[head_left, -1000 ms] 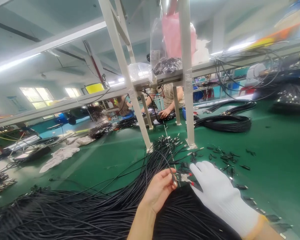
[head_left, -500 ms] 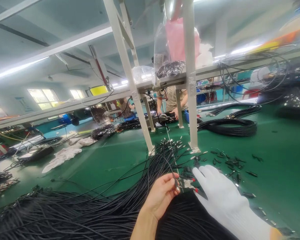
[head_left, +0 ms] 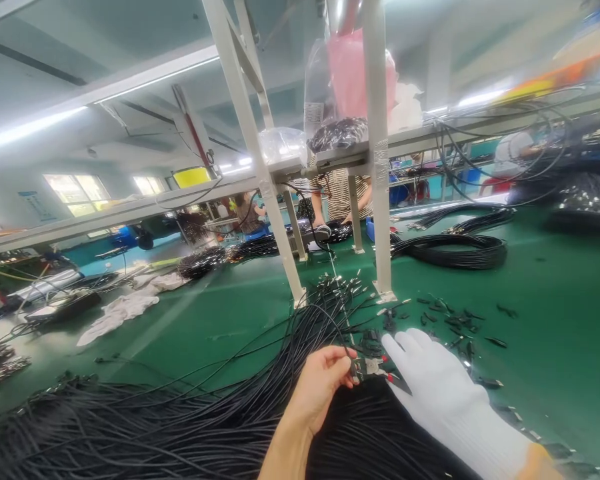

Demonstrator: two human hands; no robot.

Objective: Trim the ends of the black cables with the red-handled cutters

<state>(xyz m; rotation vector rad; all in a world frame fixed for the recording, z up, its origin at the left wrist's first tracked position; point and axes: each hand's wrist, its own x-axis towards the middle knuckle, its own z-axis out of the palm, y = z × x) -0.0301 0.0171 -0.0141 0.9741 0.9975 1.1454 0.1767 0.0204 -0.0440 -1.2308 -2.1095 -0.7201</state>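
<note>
Your left hand [head_left: 317,387], bare, pinches the metal tip of one black cable [head_left: 330,320] between thumb and forefinger, just at the nose of the small cutter [head_left: 375,367]. Your right hand [head_left: 437,393], in a white glove, is closed around the cutter's red-tipped handles; whether its blades are shut on the tip is too small to tell. The cable end lies right between the two hands, the left one holding it, the right one just beside. Its long axis runs from the tip up and away to the far left, then curves back down into the cable pile [head_left: 145,427] spread across the near edge of the green bench [head_left: 555,320]. Cut black scraps [head_left: 455,320] lie scattered just beyond the glove, to the right. A white frame post [head_left: 380,200] stands farther off; a person in a striped shirt [head_left: 337,193] works at the far side. Against a second ago, both hands sit at nearly the same spot and keep the same grips; mostly the view has shifted slightly.
</note>
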